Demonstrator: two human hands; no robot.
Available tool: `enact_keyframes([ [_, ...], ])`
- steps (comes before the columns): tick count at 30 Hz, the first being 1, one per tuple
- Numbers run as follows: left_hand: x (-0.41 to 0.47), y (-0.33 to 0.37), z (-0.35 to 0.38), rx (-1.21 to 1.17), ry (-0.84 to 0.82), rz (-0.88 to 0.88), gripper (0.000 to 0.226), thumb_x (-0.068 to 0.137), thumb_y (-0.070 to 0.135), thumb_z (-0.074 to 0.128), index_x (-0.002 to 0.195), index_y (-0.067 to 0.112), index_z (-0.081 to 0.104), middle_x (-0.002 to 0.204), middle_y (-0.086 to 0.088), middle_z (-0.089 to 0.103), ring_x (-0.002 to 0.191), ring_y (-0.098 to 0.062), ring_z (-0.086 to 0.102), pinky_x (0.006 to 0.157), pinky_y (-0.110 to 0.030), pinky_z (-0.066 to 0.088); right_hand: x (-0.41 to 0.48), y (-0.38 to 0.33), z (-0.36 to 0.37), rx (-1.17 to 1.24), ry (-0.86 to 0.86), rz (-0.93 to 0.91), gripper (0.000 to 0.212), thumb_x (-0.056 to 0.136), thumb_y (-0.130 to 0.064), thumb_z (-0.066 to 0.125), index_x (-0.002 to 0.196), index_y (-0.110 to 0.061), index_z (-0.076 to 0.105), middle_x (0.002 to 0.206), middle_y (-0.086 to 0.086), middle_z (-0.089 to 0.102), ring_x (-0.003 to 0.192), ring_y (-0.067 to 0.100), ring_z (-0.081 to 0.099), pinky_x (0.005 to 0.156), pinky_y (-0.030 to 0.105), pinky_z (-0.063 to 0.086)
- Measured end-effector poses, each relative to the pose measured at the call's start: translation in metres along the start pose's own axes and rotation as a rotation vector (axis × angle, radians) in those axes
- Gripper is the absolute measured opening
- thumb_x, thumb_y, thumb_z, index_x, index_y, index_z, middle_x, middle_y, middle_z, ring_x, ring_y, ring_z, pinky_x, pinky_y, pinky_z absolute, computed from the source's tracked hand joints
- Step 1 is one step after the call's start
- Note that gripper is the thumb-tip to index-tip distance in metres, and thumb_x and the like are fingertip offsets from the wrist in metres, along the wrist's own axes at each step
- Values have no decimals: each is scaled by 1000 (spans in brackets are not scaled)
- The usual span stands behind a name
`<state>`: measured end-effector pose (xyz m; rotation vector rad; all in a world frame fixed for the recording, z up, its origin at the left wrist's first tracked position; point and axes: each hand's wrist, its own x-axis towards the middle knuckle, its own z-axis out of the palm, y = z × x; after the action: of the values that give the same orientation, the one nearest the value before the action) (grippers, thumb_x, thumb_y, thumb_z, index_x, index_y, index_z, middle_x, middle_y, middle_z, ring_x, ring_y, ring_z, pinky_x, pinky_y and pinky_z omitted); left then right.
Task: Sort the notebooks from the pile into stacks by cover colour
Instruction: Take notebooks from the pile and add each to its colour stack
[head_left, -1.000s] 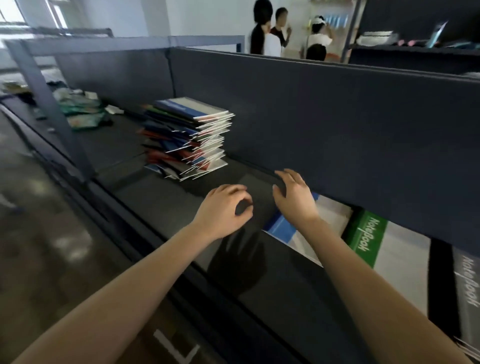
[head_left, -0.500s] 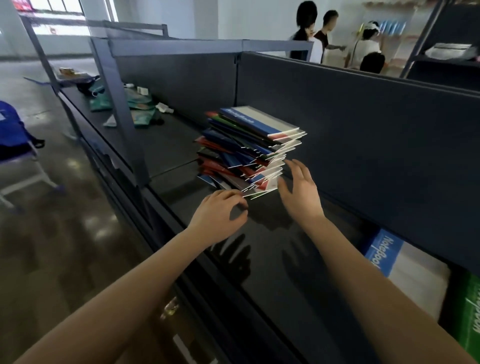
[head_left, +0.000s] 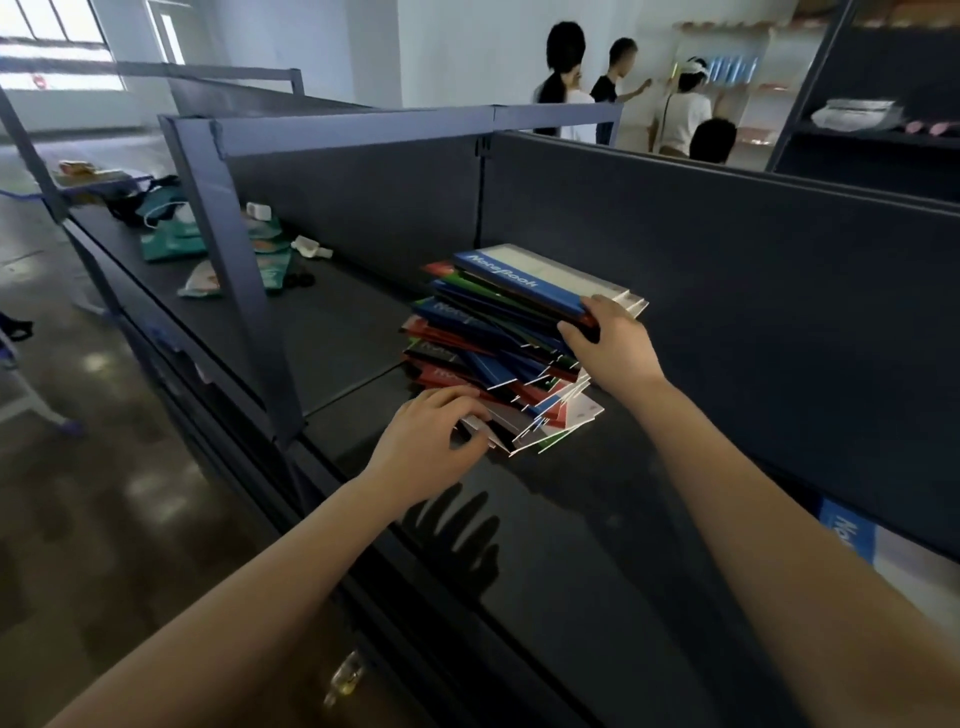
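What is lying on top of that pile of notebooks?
A blue notebook tops the pile; the right hand grips its near corner. Lower covers show only as red, green and blue edges.

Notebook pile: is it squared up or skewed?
Skewed. The notebook pile has covers fanned at differing angles, corners jutting out on the near side; the right hand grips its upper notebooks.

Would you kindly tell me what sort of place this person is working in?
Probably an open-plan office or workroom: a long dark desk backed by fabric divider panels, a pile of notebooks on it, and people standing at wall shelves behind.
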<state>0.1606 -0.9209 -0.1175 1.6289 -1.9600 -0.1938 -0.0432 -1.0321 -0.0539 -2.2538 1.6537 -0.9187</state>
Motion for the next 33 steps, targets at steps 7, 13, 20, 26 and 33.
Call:
enact_keyframes([
  [7,11,-23,0,-35,-43,15,22,94,33,55,114,27,62,135,13,51,128,-7,40,105,-28,28,4,-4,-9,16,46,51,45,93,-41,56,131,-18,57,126,6,62,115,21,56,94,25,43],
  [13,14,-32,0,-110,-76,46,20,93,32,56,112,30,61,131,17,51,126,-4,40,105,-27,29,4,-11,-13,-87,71,63,38,95,-45,51,125,-26,62,118,3,66,109,23,59,93,36,49],
  [20,13,-31,-11,-499,64,-15,34,93,20,59,125,28,53,123,15,57,116,-1,52,104,-29,42,-19,-27,-5,-372,300,-63,37,100,-41,42,120,-21,66,89,11,73,89,35,64,111,42,27],
  [26,18,-2,-32,-1202,191,-265,42,98,21,50,135,31,32,132,2,53,117,-15,58,96,-40,51,-47,-33,12,-326,600,-355,32,93,-39,53,91,-17,76,64,0,67,56,19,61,72,34,52],
  [33,26,24,-36,-1464,134,-291,65,98,19,52,149,34,15,132,-2,53,113,-24,61,78,-44,58,-78,-55,33,-84,680,-447,35,92,-46,56,91,-17,77,79,0,71,62,14,67,44,30,50],
])
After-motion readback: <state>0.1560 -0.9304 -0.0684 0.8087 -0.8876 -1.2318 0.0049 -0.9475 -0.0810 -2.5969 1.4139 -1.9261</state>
